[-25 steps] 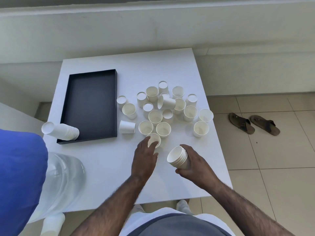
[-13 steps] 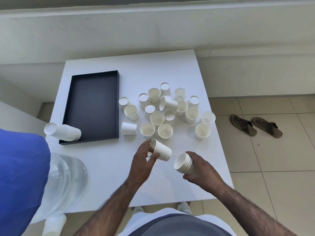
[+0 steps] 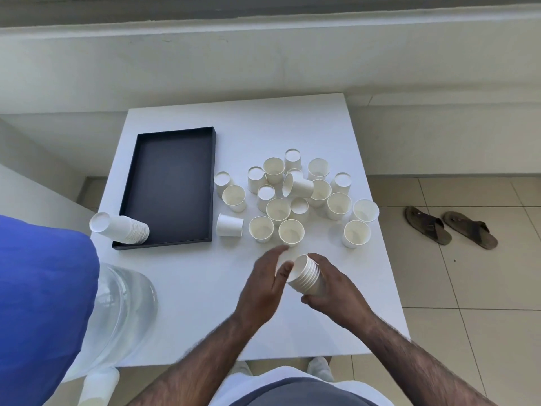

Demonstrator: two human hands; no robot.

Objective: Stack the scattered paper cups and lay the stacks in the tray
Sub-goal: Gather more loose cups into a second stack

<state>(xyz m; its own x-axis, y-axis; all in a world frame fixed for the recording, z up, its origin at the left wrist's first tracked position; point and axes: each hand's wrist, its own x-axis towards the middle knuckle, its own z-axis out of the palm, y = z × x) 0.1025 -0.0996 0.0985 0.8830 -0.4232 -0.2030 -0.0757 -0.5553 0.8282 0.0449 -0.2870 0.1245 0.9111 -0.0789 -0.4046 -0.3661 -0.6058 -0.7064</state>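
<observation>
My right hand [image 3: 332, 291] grips a short stack of white paper cups [image 3: 306, 273], tilted with its mouth toward the left. Beside the stack's mouth is my left hand [image 3: 263, 284], fingers apart, thumb touching the rim, holding nothing. Several loose white cups [image 3: 291, 202] are scattered on the white table [image 3: 205, 303] beyond my hands, some upright, some upside down, two on their sides. A black rectangular tray [image 3: 172, 183] lies at the table's left. A longer cup stack [image 3: 120, 230] lies on its side across the tray's near left corner.
A large clear water bottle [image 3: 117, 309] and a blue cloth shape [image 3: 38, 303] sit at the table's left near edge. A pair of brown sandals [image 3: 450, 230] lies on the tiled floor to the right. A low white ledge runs behind the table.
My left hand lifted a single cup from the table, carried it right and slid it into the stack in my right hand. The left hand now holds nothing.
</observation>
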